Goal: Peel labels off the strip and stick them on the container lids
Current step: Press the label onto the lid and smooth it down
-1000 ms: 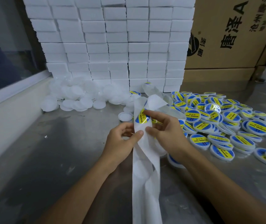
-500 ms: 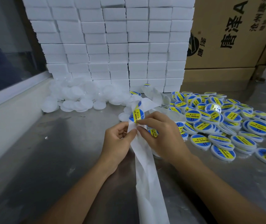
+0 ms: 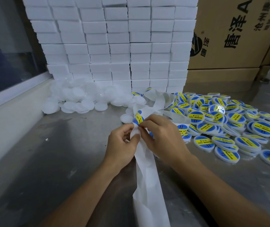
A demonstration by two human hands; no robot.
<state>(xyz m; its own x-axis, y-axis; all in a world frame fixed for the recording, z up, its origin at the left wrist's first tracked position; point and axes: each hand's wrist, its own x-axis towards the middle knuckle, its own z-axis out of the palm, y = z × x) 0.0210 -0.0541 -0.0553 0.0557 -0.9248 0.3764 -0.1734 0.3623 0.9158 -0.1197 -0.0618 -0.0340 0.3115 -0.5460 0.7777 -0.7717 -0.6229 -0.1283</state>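
Note:
A long white backing strip (image 3: 147, 174) runs from the bottom of the view up between my hands and loops back toward the lid piles. My left hand (image 3: 122, 143) pinches the strip between thumb and fingers. My right hand (image 3: 162, 138) pinches the lower edge of a round blue-and-yellow label (image 3: 137, 118) that stands at the strip's upper bend. Plain white lids (image 3: 81, 99) lie heaped at the back left; one loose lid (image 3: 125, 118) sits just behind the label. Labelled lids (image 3: 229, 122) cover the table to the right.
A wall of stacked white boxes (image 3: 114, 43) stands behind the lids. Brown cartons (image 3: 232, 33) with printed characters fill the back right. A white ledge and window (image 3: 8, 99) run along the left. The work surface is a grey metal table (image 3: 49, 161).
Both hands have dropped lower toward the table and drawn closer together. The label has turned and slid left along the strip's bend, with my right fingertips now on its edge.

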